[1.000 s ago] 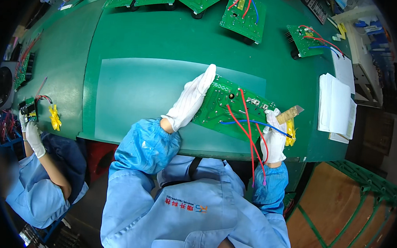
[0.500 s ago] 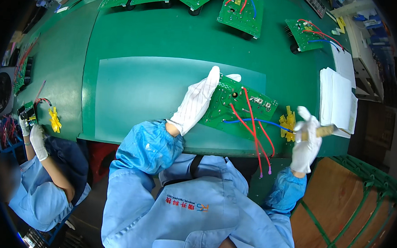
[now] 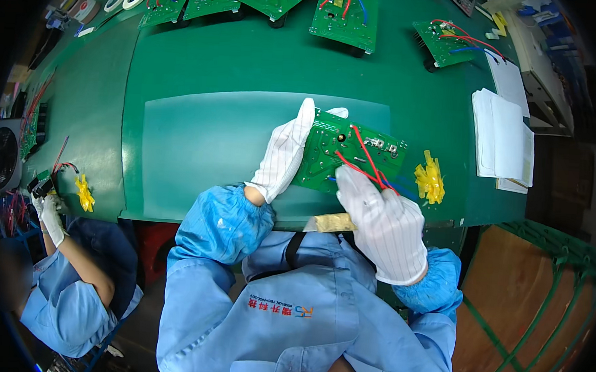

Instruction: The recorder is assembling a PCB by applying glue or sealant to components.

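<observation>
The green circuit board [image 3: 322,147] is held above the counter [image 3: 223,64], toward 2 o'clock from mid-view. The left hand [image 3: 283,155] pinches its 9 o'clock edge, a fingertip poking out beyond the top. The right hand [image 3: 391,226], fingers together, is at the red wires [image 3: 366,148] (whether it pinches them, I cannot tell) and also grips a tape-wrapped tool [image 3: 336,222], which juts out at 6 o'clock from the board. The board is probably light and stiff, its solder joints and leads fragile; bare edges look the safest hold. Yellow strips [image 3: 430,179] lie at 3 o'clock.
</observation>
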A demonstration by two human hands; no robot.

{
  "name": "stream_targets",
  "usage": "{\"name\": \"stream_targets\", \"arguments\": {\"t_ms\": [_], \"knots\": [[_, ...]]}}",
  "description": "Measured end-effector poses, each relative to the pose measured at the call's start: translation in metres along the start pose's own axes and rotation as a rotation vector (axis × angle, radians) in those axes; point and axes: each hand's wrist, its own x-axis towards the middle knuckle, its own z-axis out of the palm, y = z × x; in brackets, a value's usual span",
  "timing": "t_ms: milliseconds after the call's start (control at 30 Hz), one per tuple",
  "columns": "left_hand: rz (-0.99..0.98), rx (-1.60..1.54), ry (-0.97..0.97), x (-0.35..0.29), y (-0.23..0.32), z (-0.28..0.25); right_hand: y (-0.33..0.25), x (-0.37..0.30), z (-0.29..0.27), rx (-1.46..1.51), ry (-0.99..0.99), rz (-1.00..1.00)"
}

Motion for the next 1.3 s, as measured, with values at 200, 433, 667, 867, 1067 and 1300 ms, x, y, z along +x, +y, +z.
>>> {"name": "stream_targets", "arguments": {"t_ms": [200, 433, 667, 867, 1067, 1300], "knots": [[-0.030, -0.187, -0.017, 0.000, 0.000, -0.001, 0.018, -0.012, -0.031, -0.145, -0.131, 0.183], [0.067, -0.031, 0.086, 0.008, -0.029, 0.001, 0.009, -0.026, -0.028, -0.003, -0.396, 0.134], [0.096, -0.039, 0.057, 0.009, -0.038, 0.001, 0.020, -0.022, -0.012, 0.159, 0.029, 0.176], [-0.063, -0.226, -0.023, -0.003, 0.023, 0.004, 0.007, -0.010, -0.008, 0.182, -0.101, 0.154], [-0.003, -0.192, -0.030, -0.002, 0.019, 0.003, 0.025, 0.009, -0.011, 0.298, 0.093, 0.354], [-0.152, -0.494, -0.115, -0.007, 0.027, 0.000, 0.059, 0.028, -0.039, 1.030, 0.062, 0.773]]}}
